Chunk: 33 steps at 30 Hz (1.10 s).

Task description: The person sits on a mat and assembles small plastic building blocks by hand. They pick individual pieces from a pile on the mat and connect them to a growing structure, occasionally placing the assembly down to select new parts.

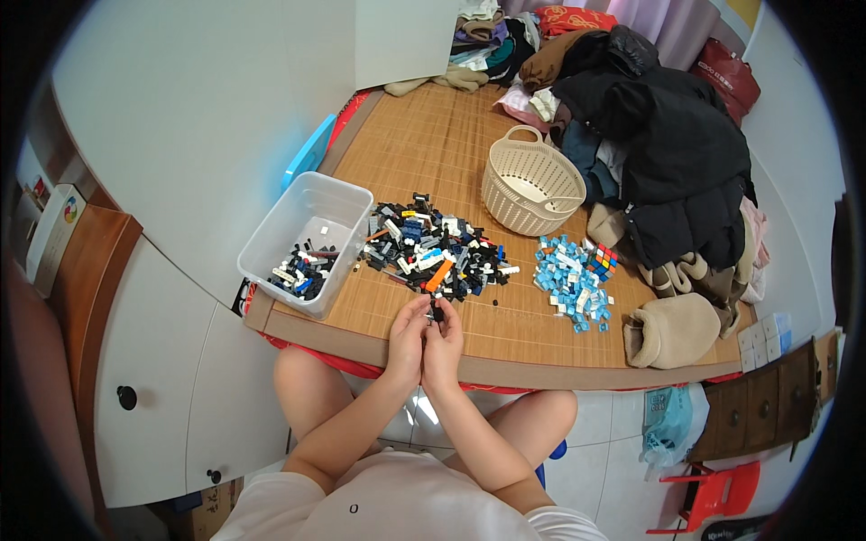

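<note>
My left hand (408,337) and my right hand (443,343) meet at the near edge of the bamboo mat, fingertips together. Between them they pinch small building bricks (437,313), one black and something greyish; the fingers hide part of these. Just beyond my fingers spreads a pile of mixed building bricks (460,251), mostly black, grey and white, with a long orange brick (438,276) on its near side. To the left stands a clear plastic bin (341,270) with some bricks at its bottom. A second pile of light-blue and white bricks (570,281) lies to the right.
A beige basket (534,204) with handles stands behind the blue pile, and a puzzle cube (602,261) lies beside that pile. Heaped dark clothes (667,153) fill the right side. A blue lid (309,151) leans behind the bin. A rolled beige cloth (672,330) lies near the front edge.
</note>
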Motion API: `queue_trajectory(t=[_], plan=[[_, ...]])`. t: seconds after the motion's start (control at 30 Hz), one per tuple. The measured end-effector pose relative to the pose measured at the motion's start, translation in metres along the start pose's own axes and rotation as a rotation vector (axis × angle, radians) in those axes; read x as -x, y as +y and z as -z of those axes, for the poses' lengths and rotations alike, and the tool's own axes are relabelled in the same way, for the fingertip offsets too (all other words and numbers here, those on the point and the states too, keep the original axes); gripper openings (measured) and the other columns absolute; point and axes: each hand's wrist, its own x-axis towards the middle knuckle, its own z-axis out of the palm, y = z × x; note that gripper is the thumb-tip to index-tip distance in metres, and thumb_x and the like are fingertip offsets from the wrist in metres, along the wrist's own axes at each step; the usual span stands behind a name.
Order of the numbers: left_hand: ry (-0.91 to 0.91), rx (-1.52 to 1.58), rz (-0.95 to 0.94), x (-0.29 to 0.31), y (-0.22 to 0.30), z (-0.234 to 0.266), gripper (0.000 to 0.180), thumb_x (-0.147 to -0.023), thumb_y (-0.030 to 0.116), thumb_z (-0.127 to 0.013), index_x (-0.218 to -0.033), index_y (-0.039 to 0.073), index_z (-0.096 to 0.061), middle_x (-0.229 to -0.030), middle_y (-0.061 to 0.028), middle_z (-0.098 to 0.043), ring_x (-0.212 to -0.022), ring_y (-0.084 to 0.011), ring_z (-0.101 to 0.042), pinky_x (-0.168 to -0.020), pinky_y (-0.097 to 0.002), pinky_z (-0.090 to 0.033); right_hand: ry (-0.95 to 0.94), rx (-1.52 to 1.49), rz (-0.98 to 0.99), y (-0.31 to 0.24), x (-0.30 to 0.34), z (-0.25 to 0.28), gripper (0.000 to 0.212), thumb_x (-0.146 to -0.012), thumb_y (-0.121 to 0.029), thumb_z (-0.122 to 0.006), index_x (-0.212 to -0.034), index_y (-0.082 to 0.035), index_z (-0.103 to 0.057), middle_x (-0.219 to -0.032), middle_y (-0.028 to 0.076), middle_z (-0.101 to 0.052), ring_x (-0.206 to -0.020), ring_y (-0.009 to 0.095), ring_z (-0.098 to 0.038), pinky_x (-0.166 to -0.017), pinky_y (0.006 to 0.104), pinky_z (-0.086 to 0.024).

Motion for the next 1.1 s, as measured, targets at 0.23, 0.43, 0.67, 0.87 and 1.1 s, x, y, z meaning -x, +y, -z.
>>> queue_trajectory(t=[0.23,0.43,0.67,0.87,1.1], plan=[[-0.021,0.04,-0.005,0.001,0.001,0.0,0.038,-0.084,0.001,-0.037,-0.121,-0.002,-0.044,-0.122,-0.0108,-0.046,-0.117,-0.0169,-0.041,-0.098,-0.028,-0.033,-0.006,0.007,0.003,-0.009,0.004,-0.004,0.046,-0.084,0.008,-0.037,-0.129,0.002,-0.035,-0.12,0.014,-0.047,-0.103,0.015,-0.05,-0.086,0.0244,-0.042],[-0.047,-0.002,-0.026,0.002,0.003,-0.004,0.04,-0.086,0.003,-0.036,-0.126,-0.002,-0.041,-0.126,-0.0114,-0.044,-0.117,-0.0169,-0.041,-0.098,-0.0277,-0.033,-0.047,0.057,0.114,0.003,-0.001,0.0,0.046,-0.085,0.006,-0.038,-0.13,0.004,-0.033,-0.127,0.014,-0.042,-0.108,0.016,-0.048,-0.087,0.0249,-0.041],[-0.064,0.017,-0.029,0.007,0.011,-0.006,0.042,-0.087,0.006,-0.036,-0.128,-0.002,-0.039,-0.13,-0.0126,-0.041,-0.12,-0.0176,-0.039,-0.099,-0.0285,-0.031,-0.07,-0.038,0.068,-0.007,0.004,-0.004,0.048,-0.084,0.008,-0.036,-0.131,0.004,-0.031,-0.13,0.014,-0.039,-0.114,0.018,-0.044,-0.093,0.0263,-0.038],[-0.058,0.074,-0.049,0.02,0.031,-0.017,0.042,-0.087,0.007,-0.036,-0.128,-0.003,-0.037,-0.13,-0.0139,-0.04,-0.122,-0.0187,-0.037,-0.101,-0.0296,-0.029,-0.116,-0.108,0.031,-0.026,0.015,-0.013,0.048,-0.084,0.01,-0.033,-0.132,0.004,-0.03,-0.133,0.017,-0.036,-0.122,0.021,-0.039,-0.101,0.0293,-0.032],[-0.055,0.131,-0.103,0.036,0.062,-0.022,0.043,-0.087,0.008,-0.038,-0.129,-0.004,-0.036,-0.131,-0.0141,-0.039,-0.125,-0.0195,-0.034,-0.105,-0.0307,-0.024,-0.197,-0.128,0.057,-0.043,0.03,-0.034,0.051,-0.082,0.011,-0.032,-0.133,0.004,-0.029,-0.131,0.016,-0.038,-0.119,0.02,-0.042,-0.099,0.0281,-0.034]])
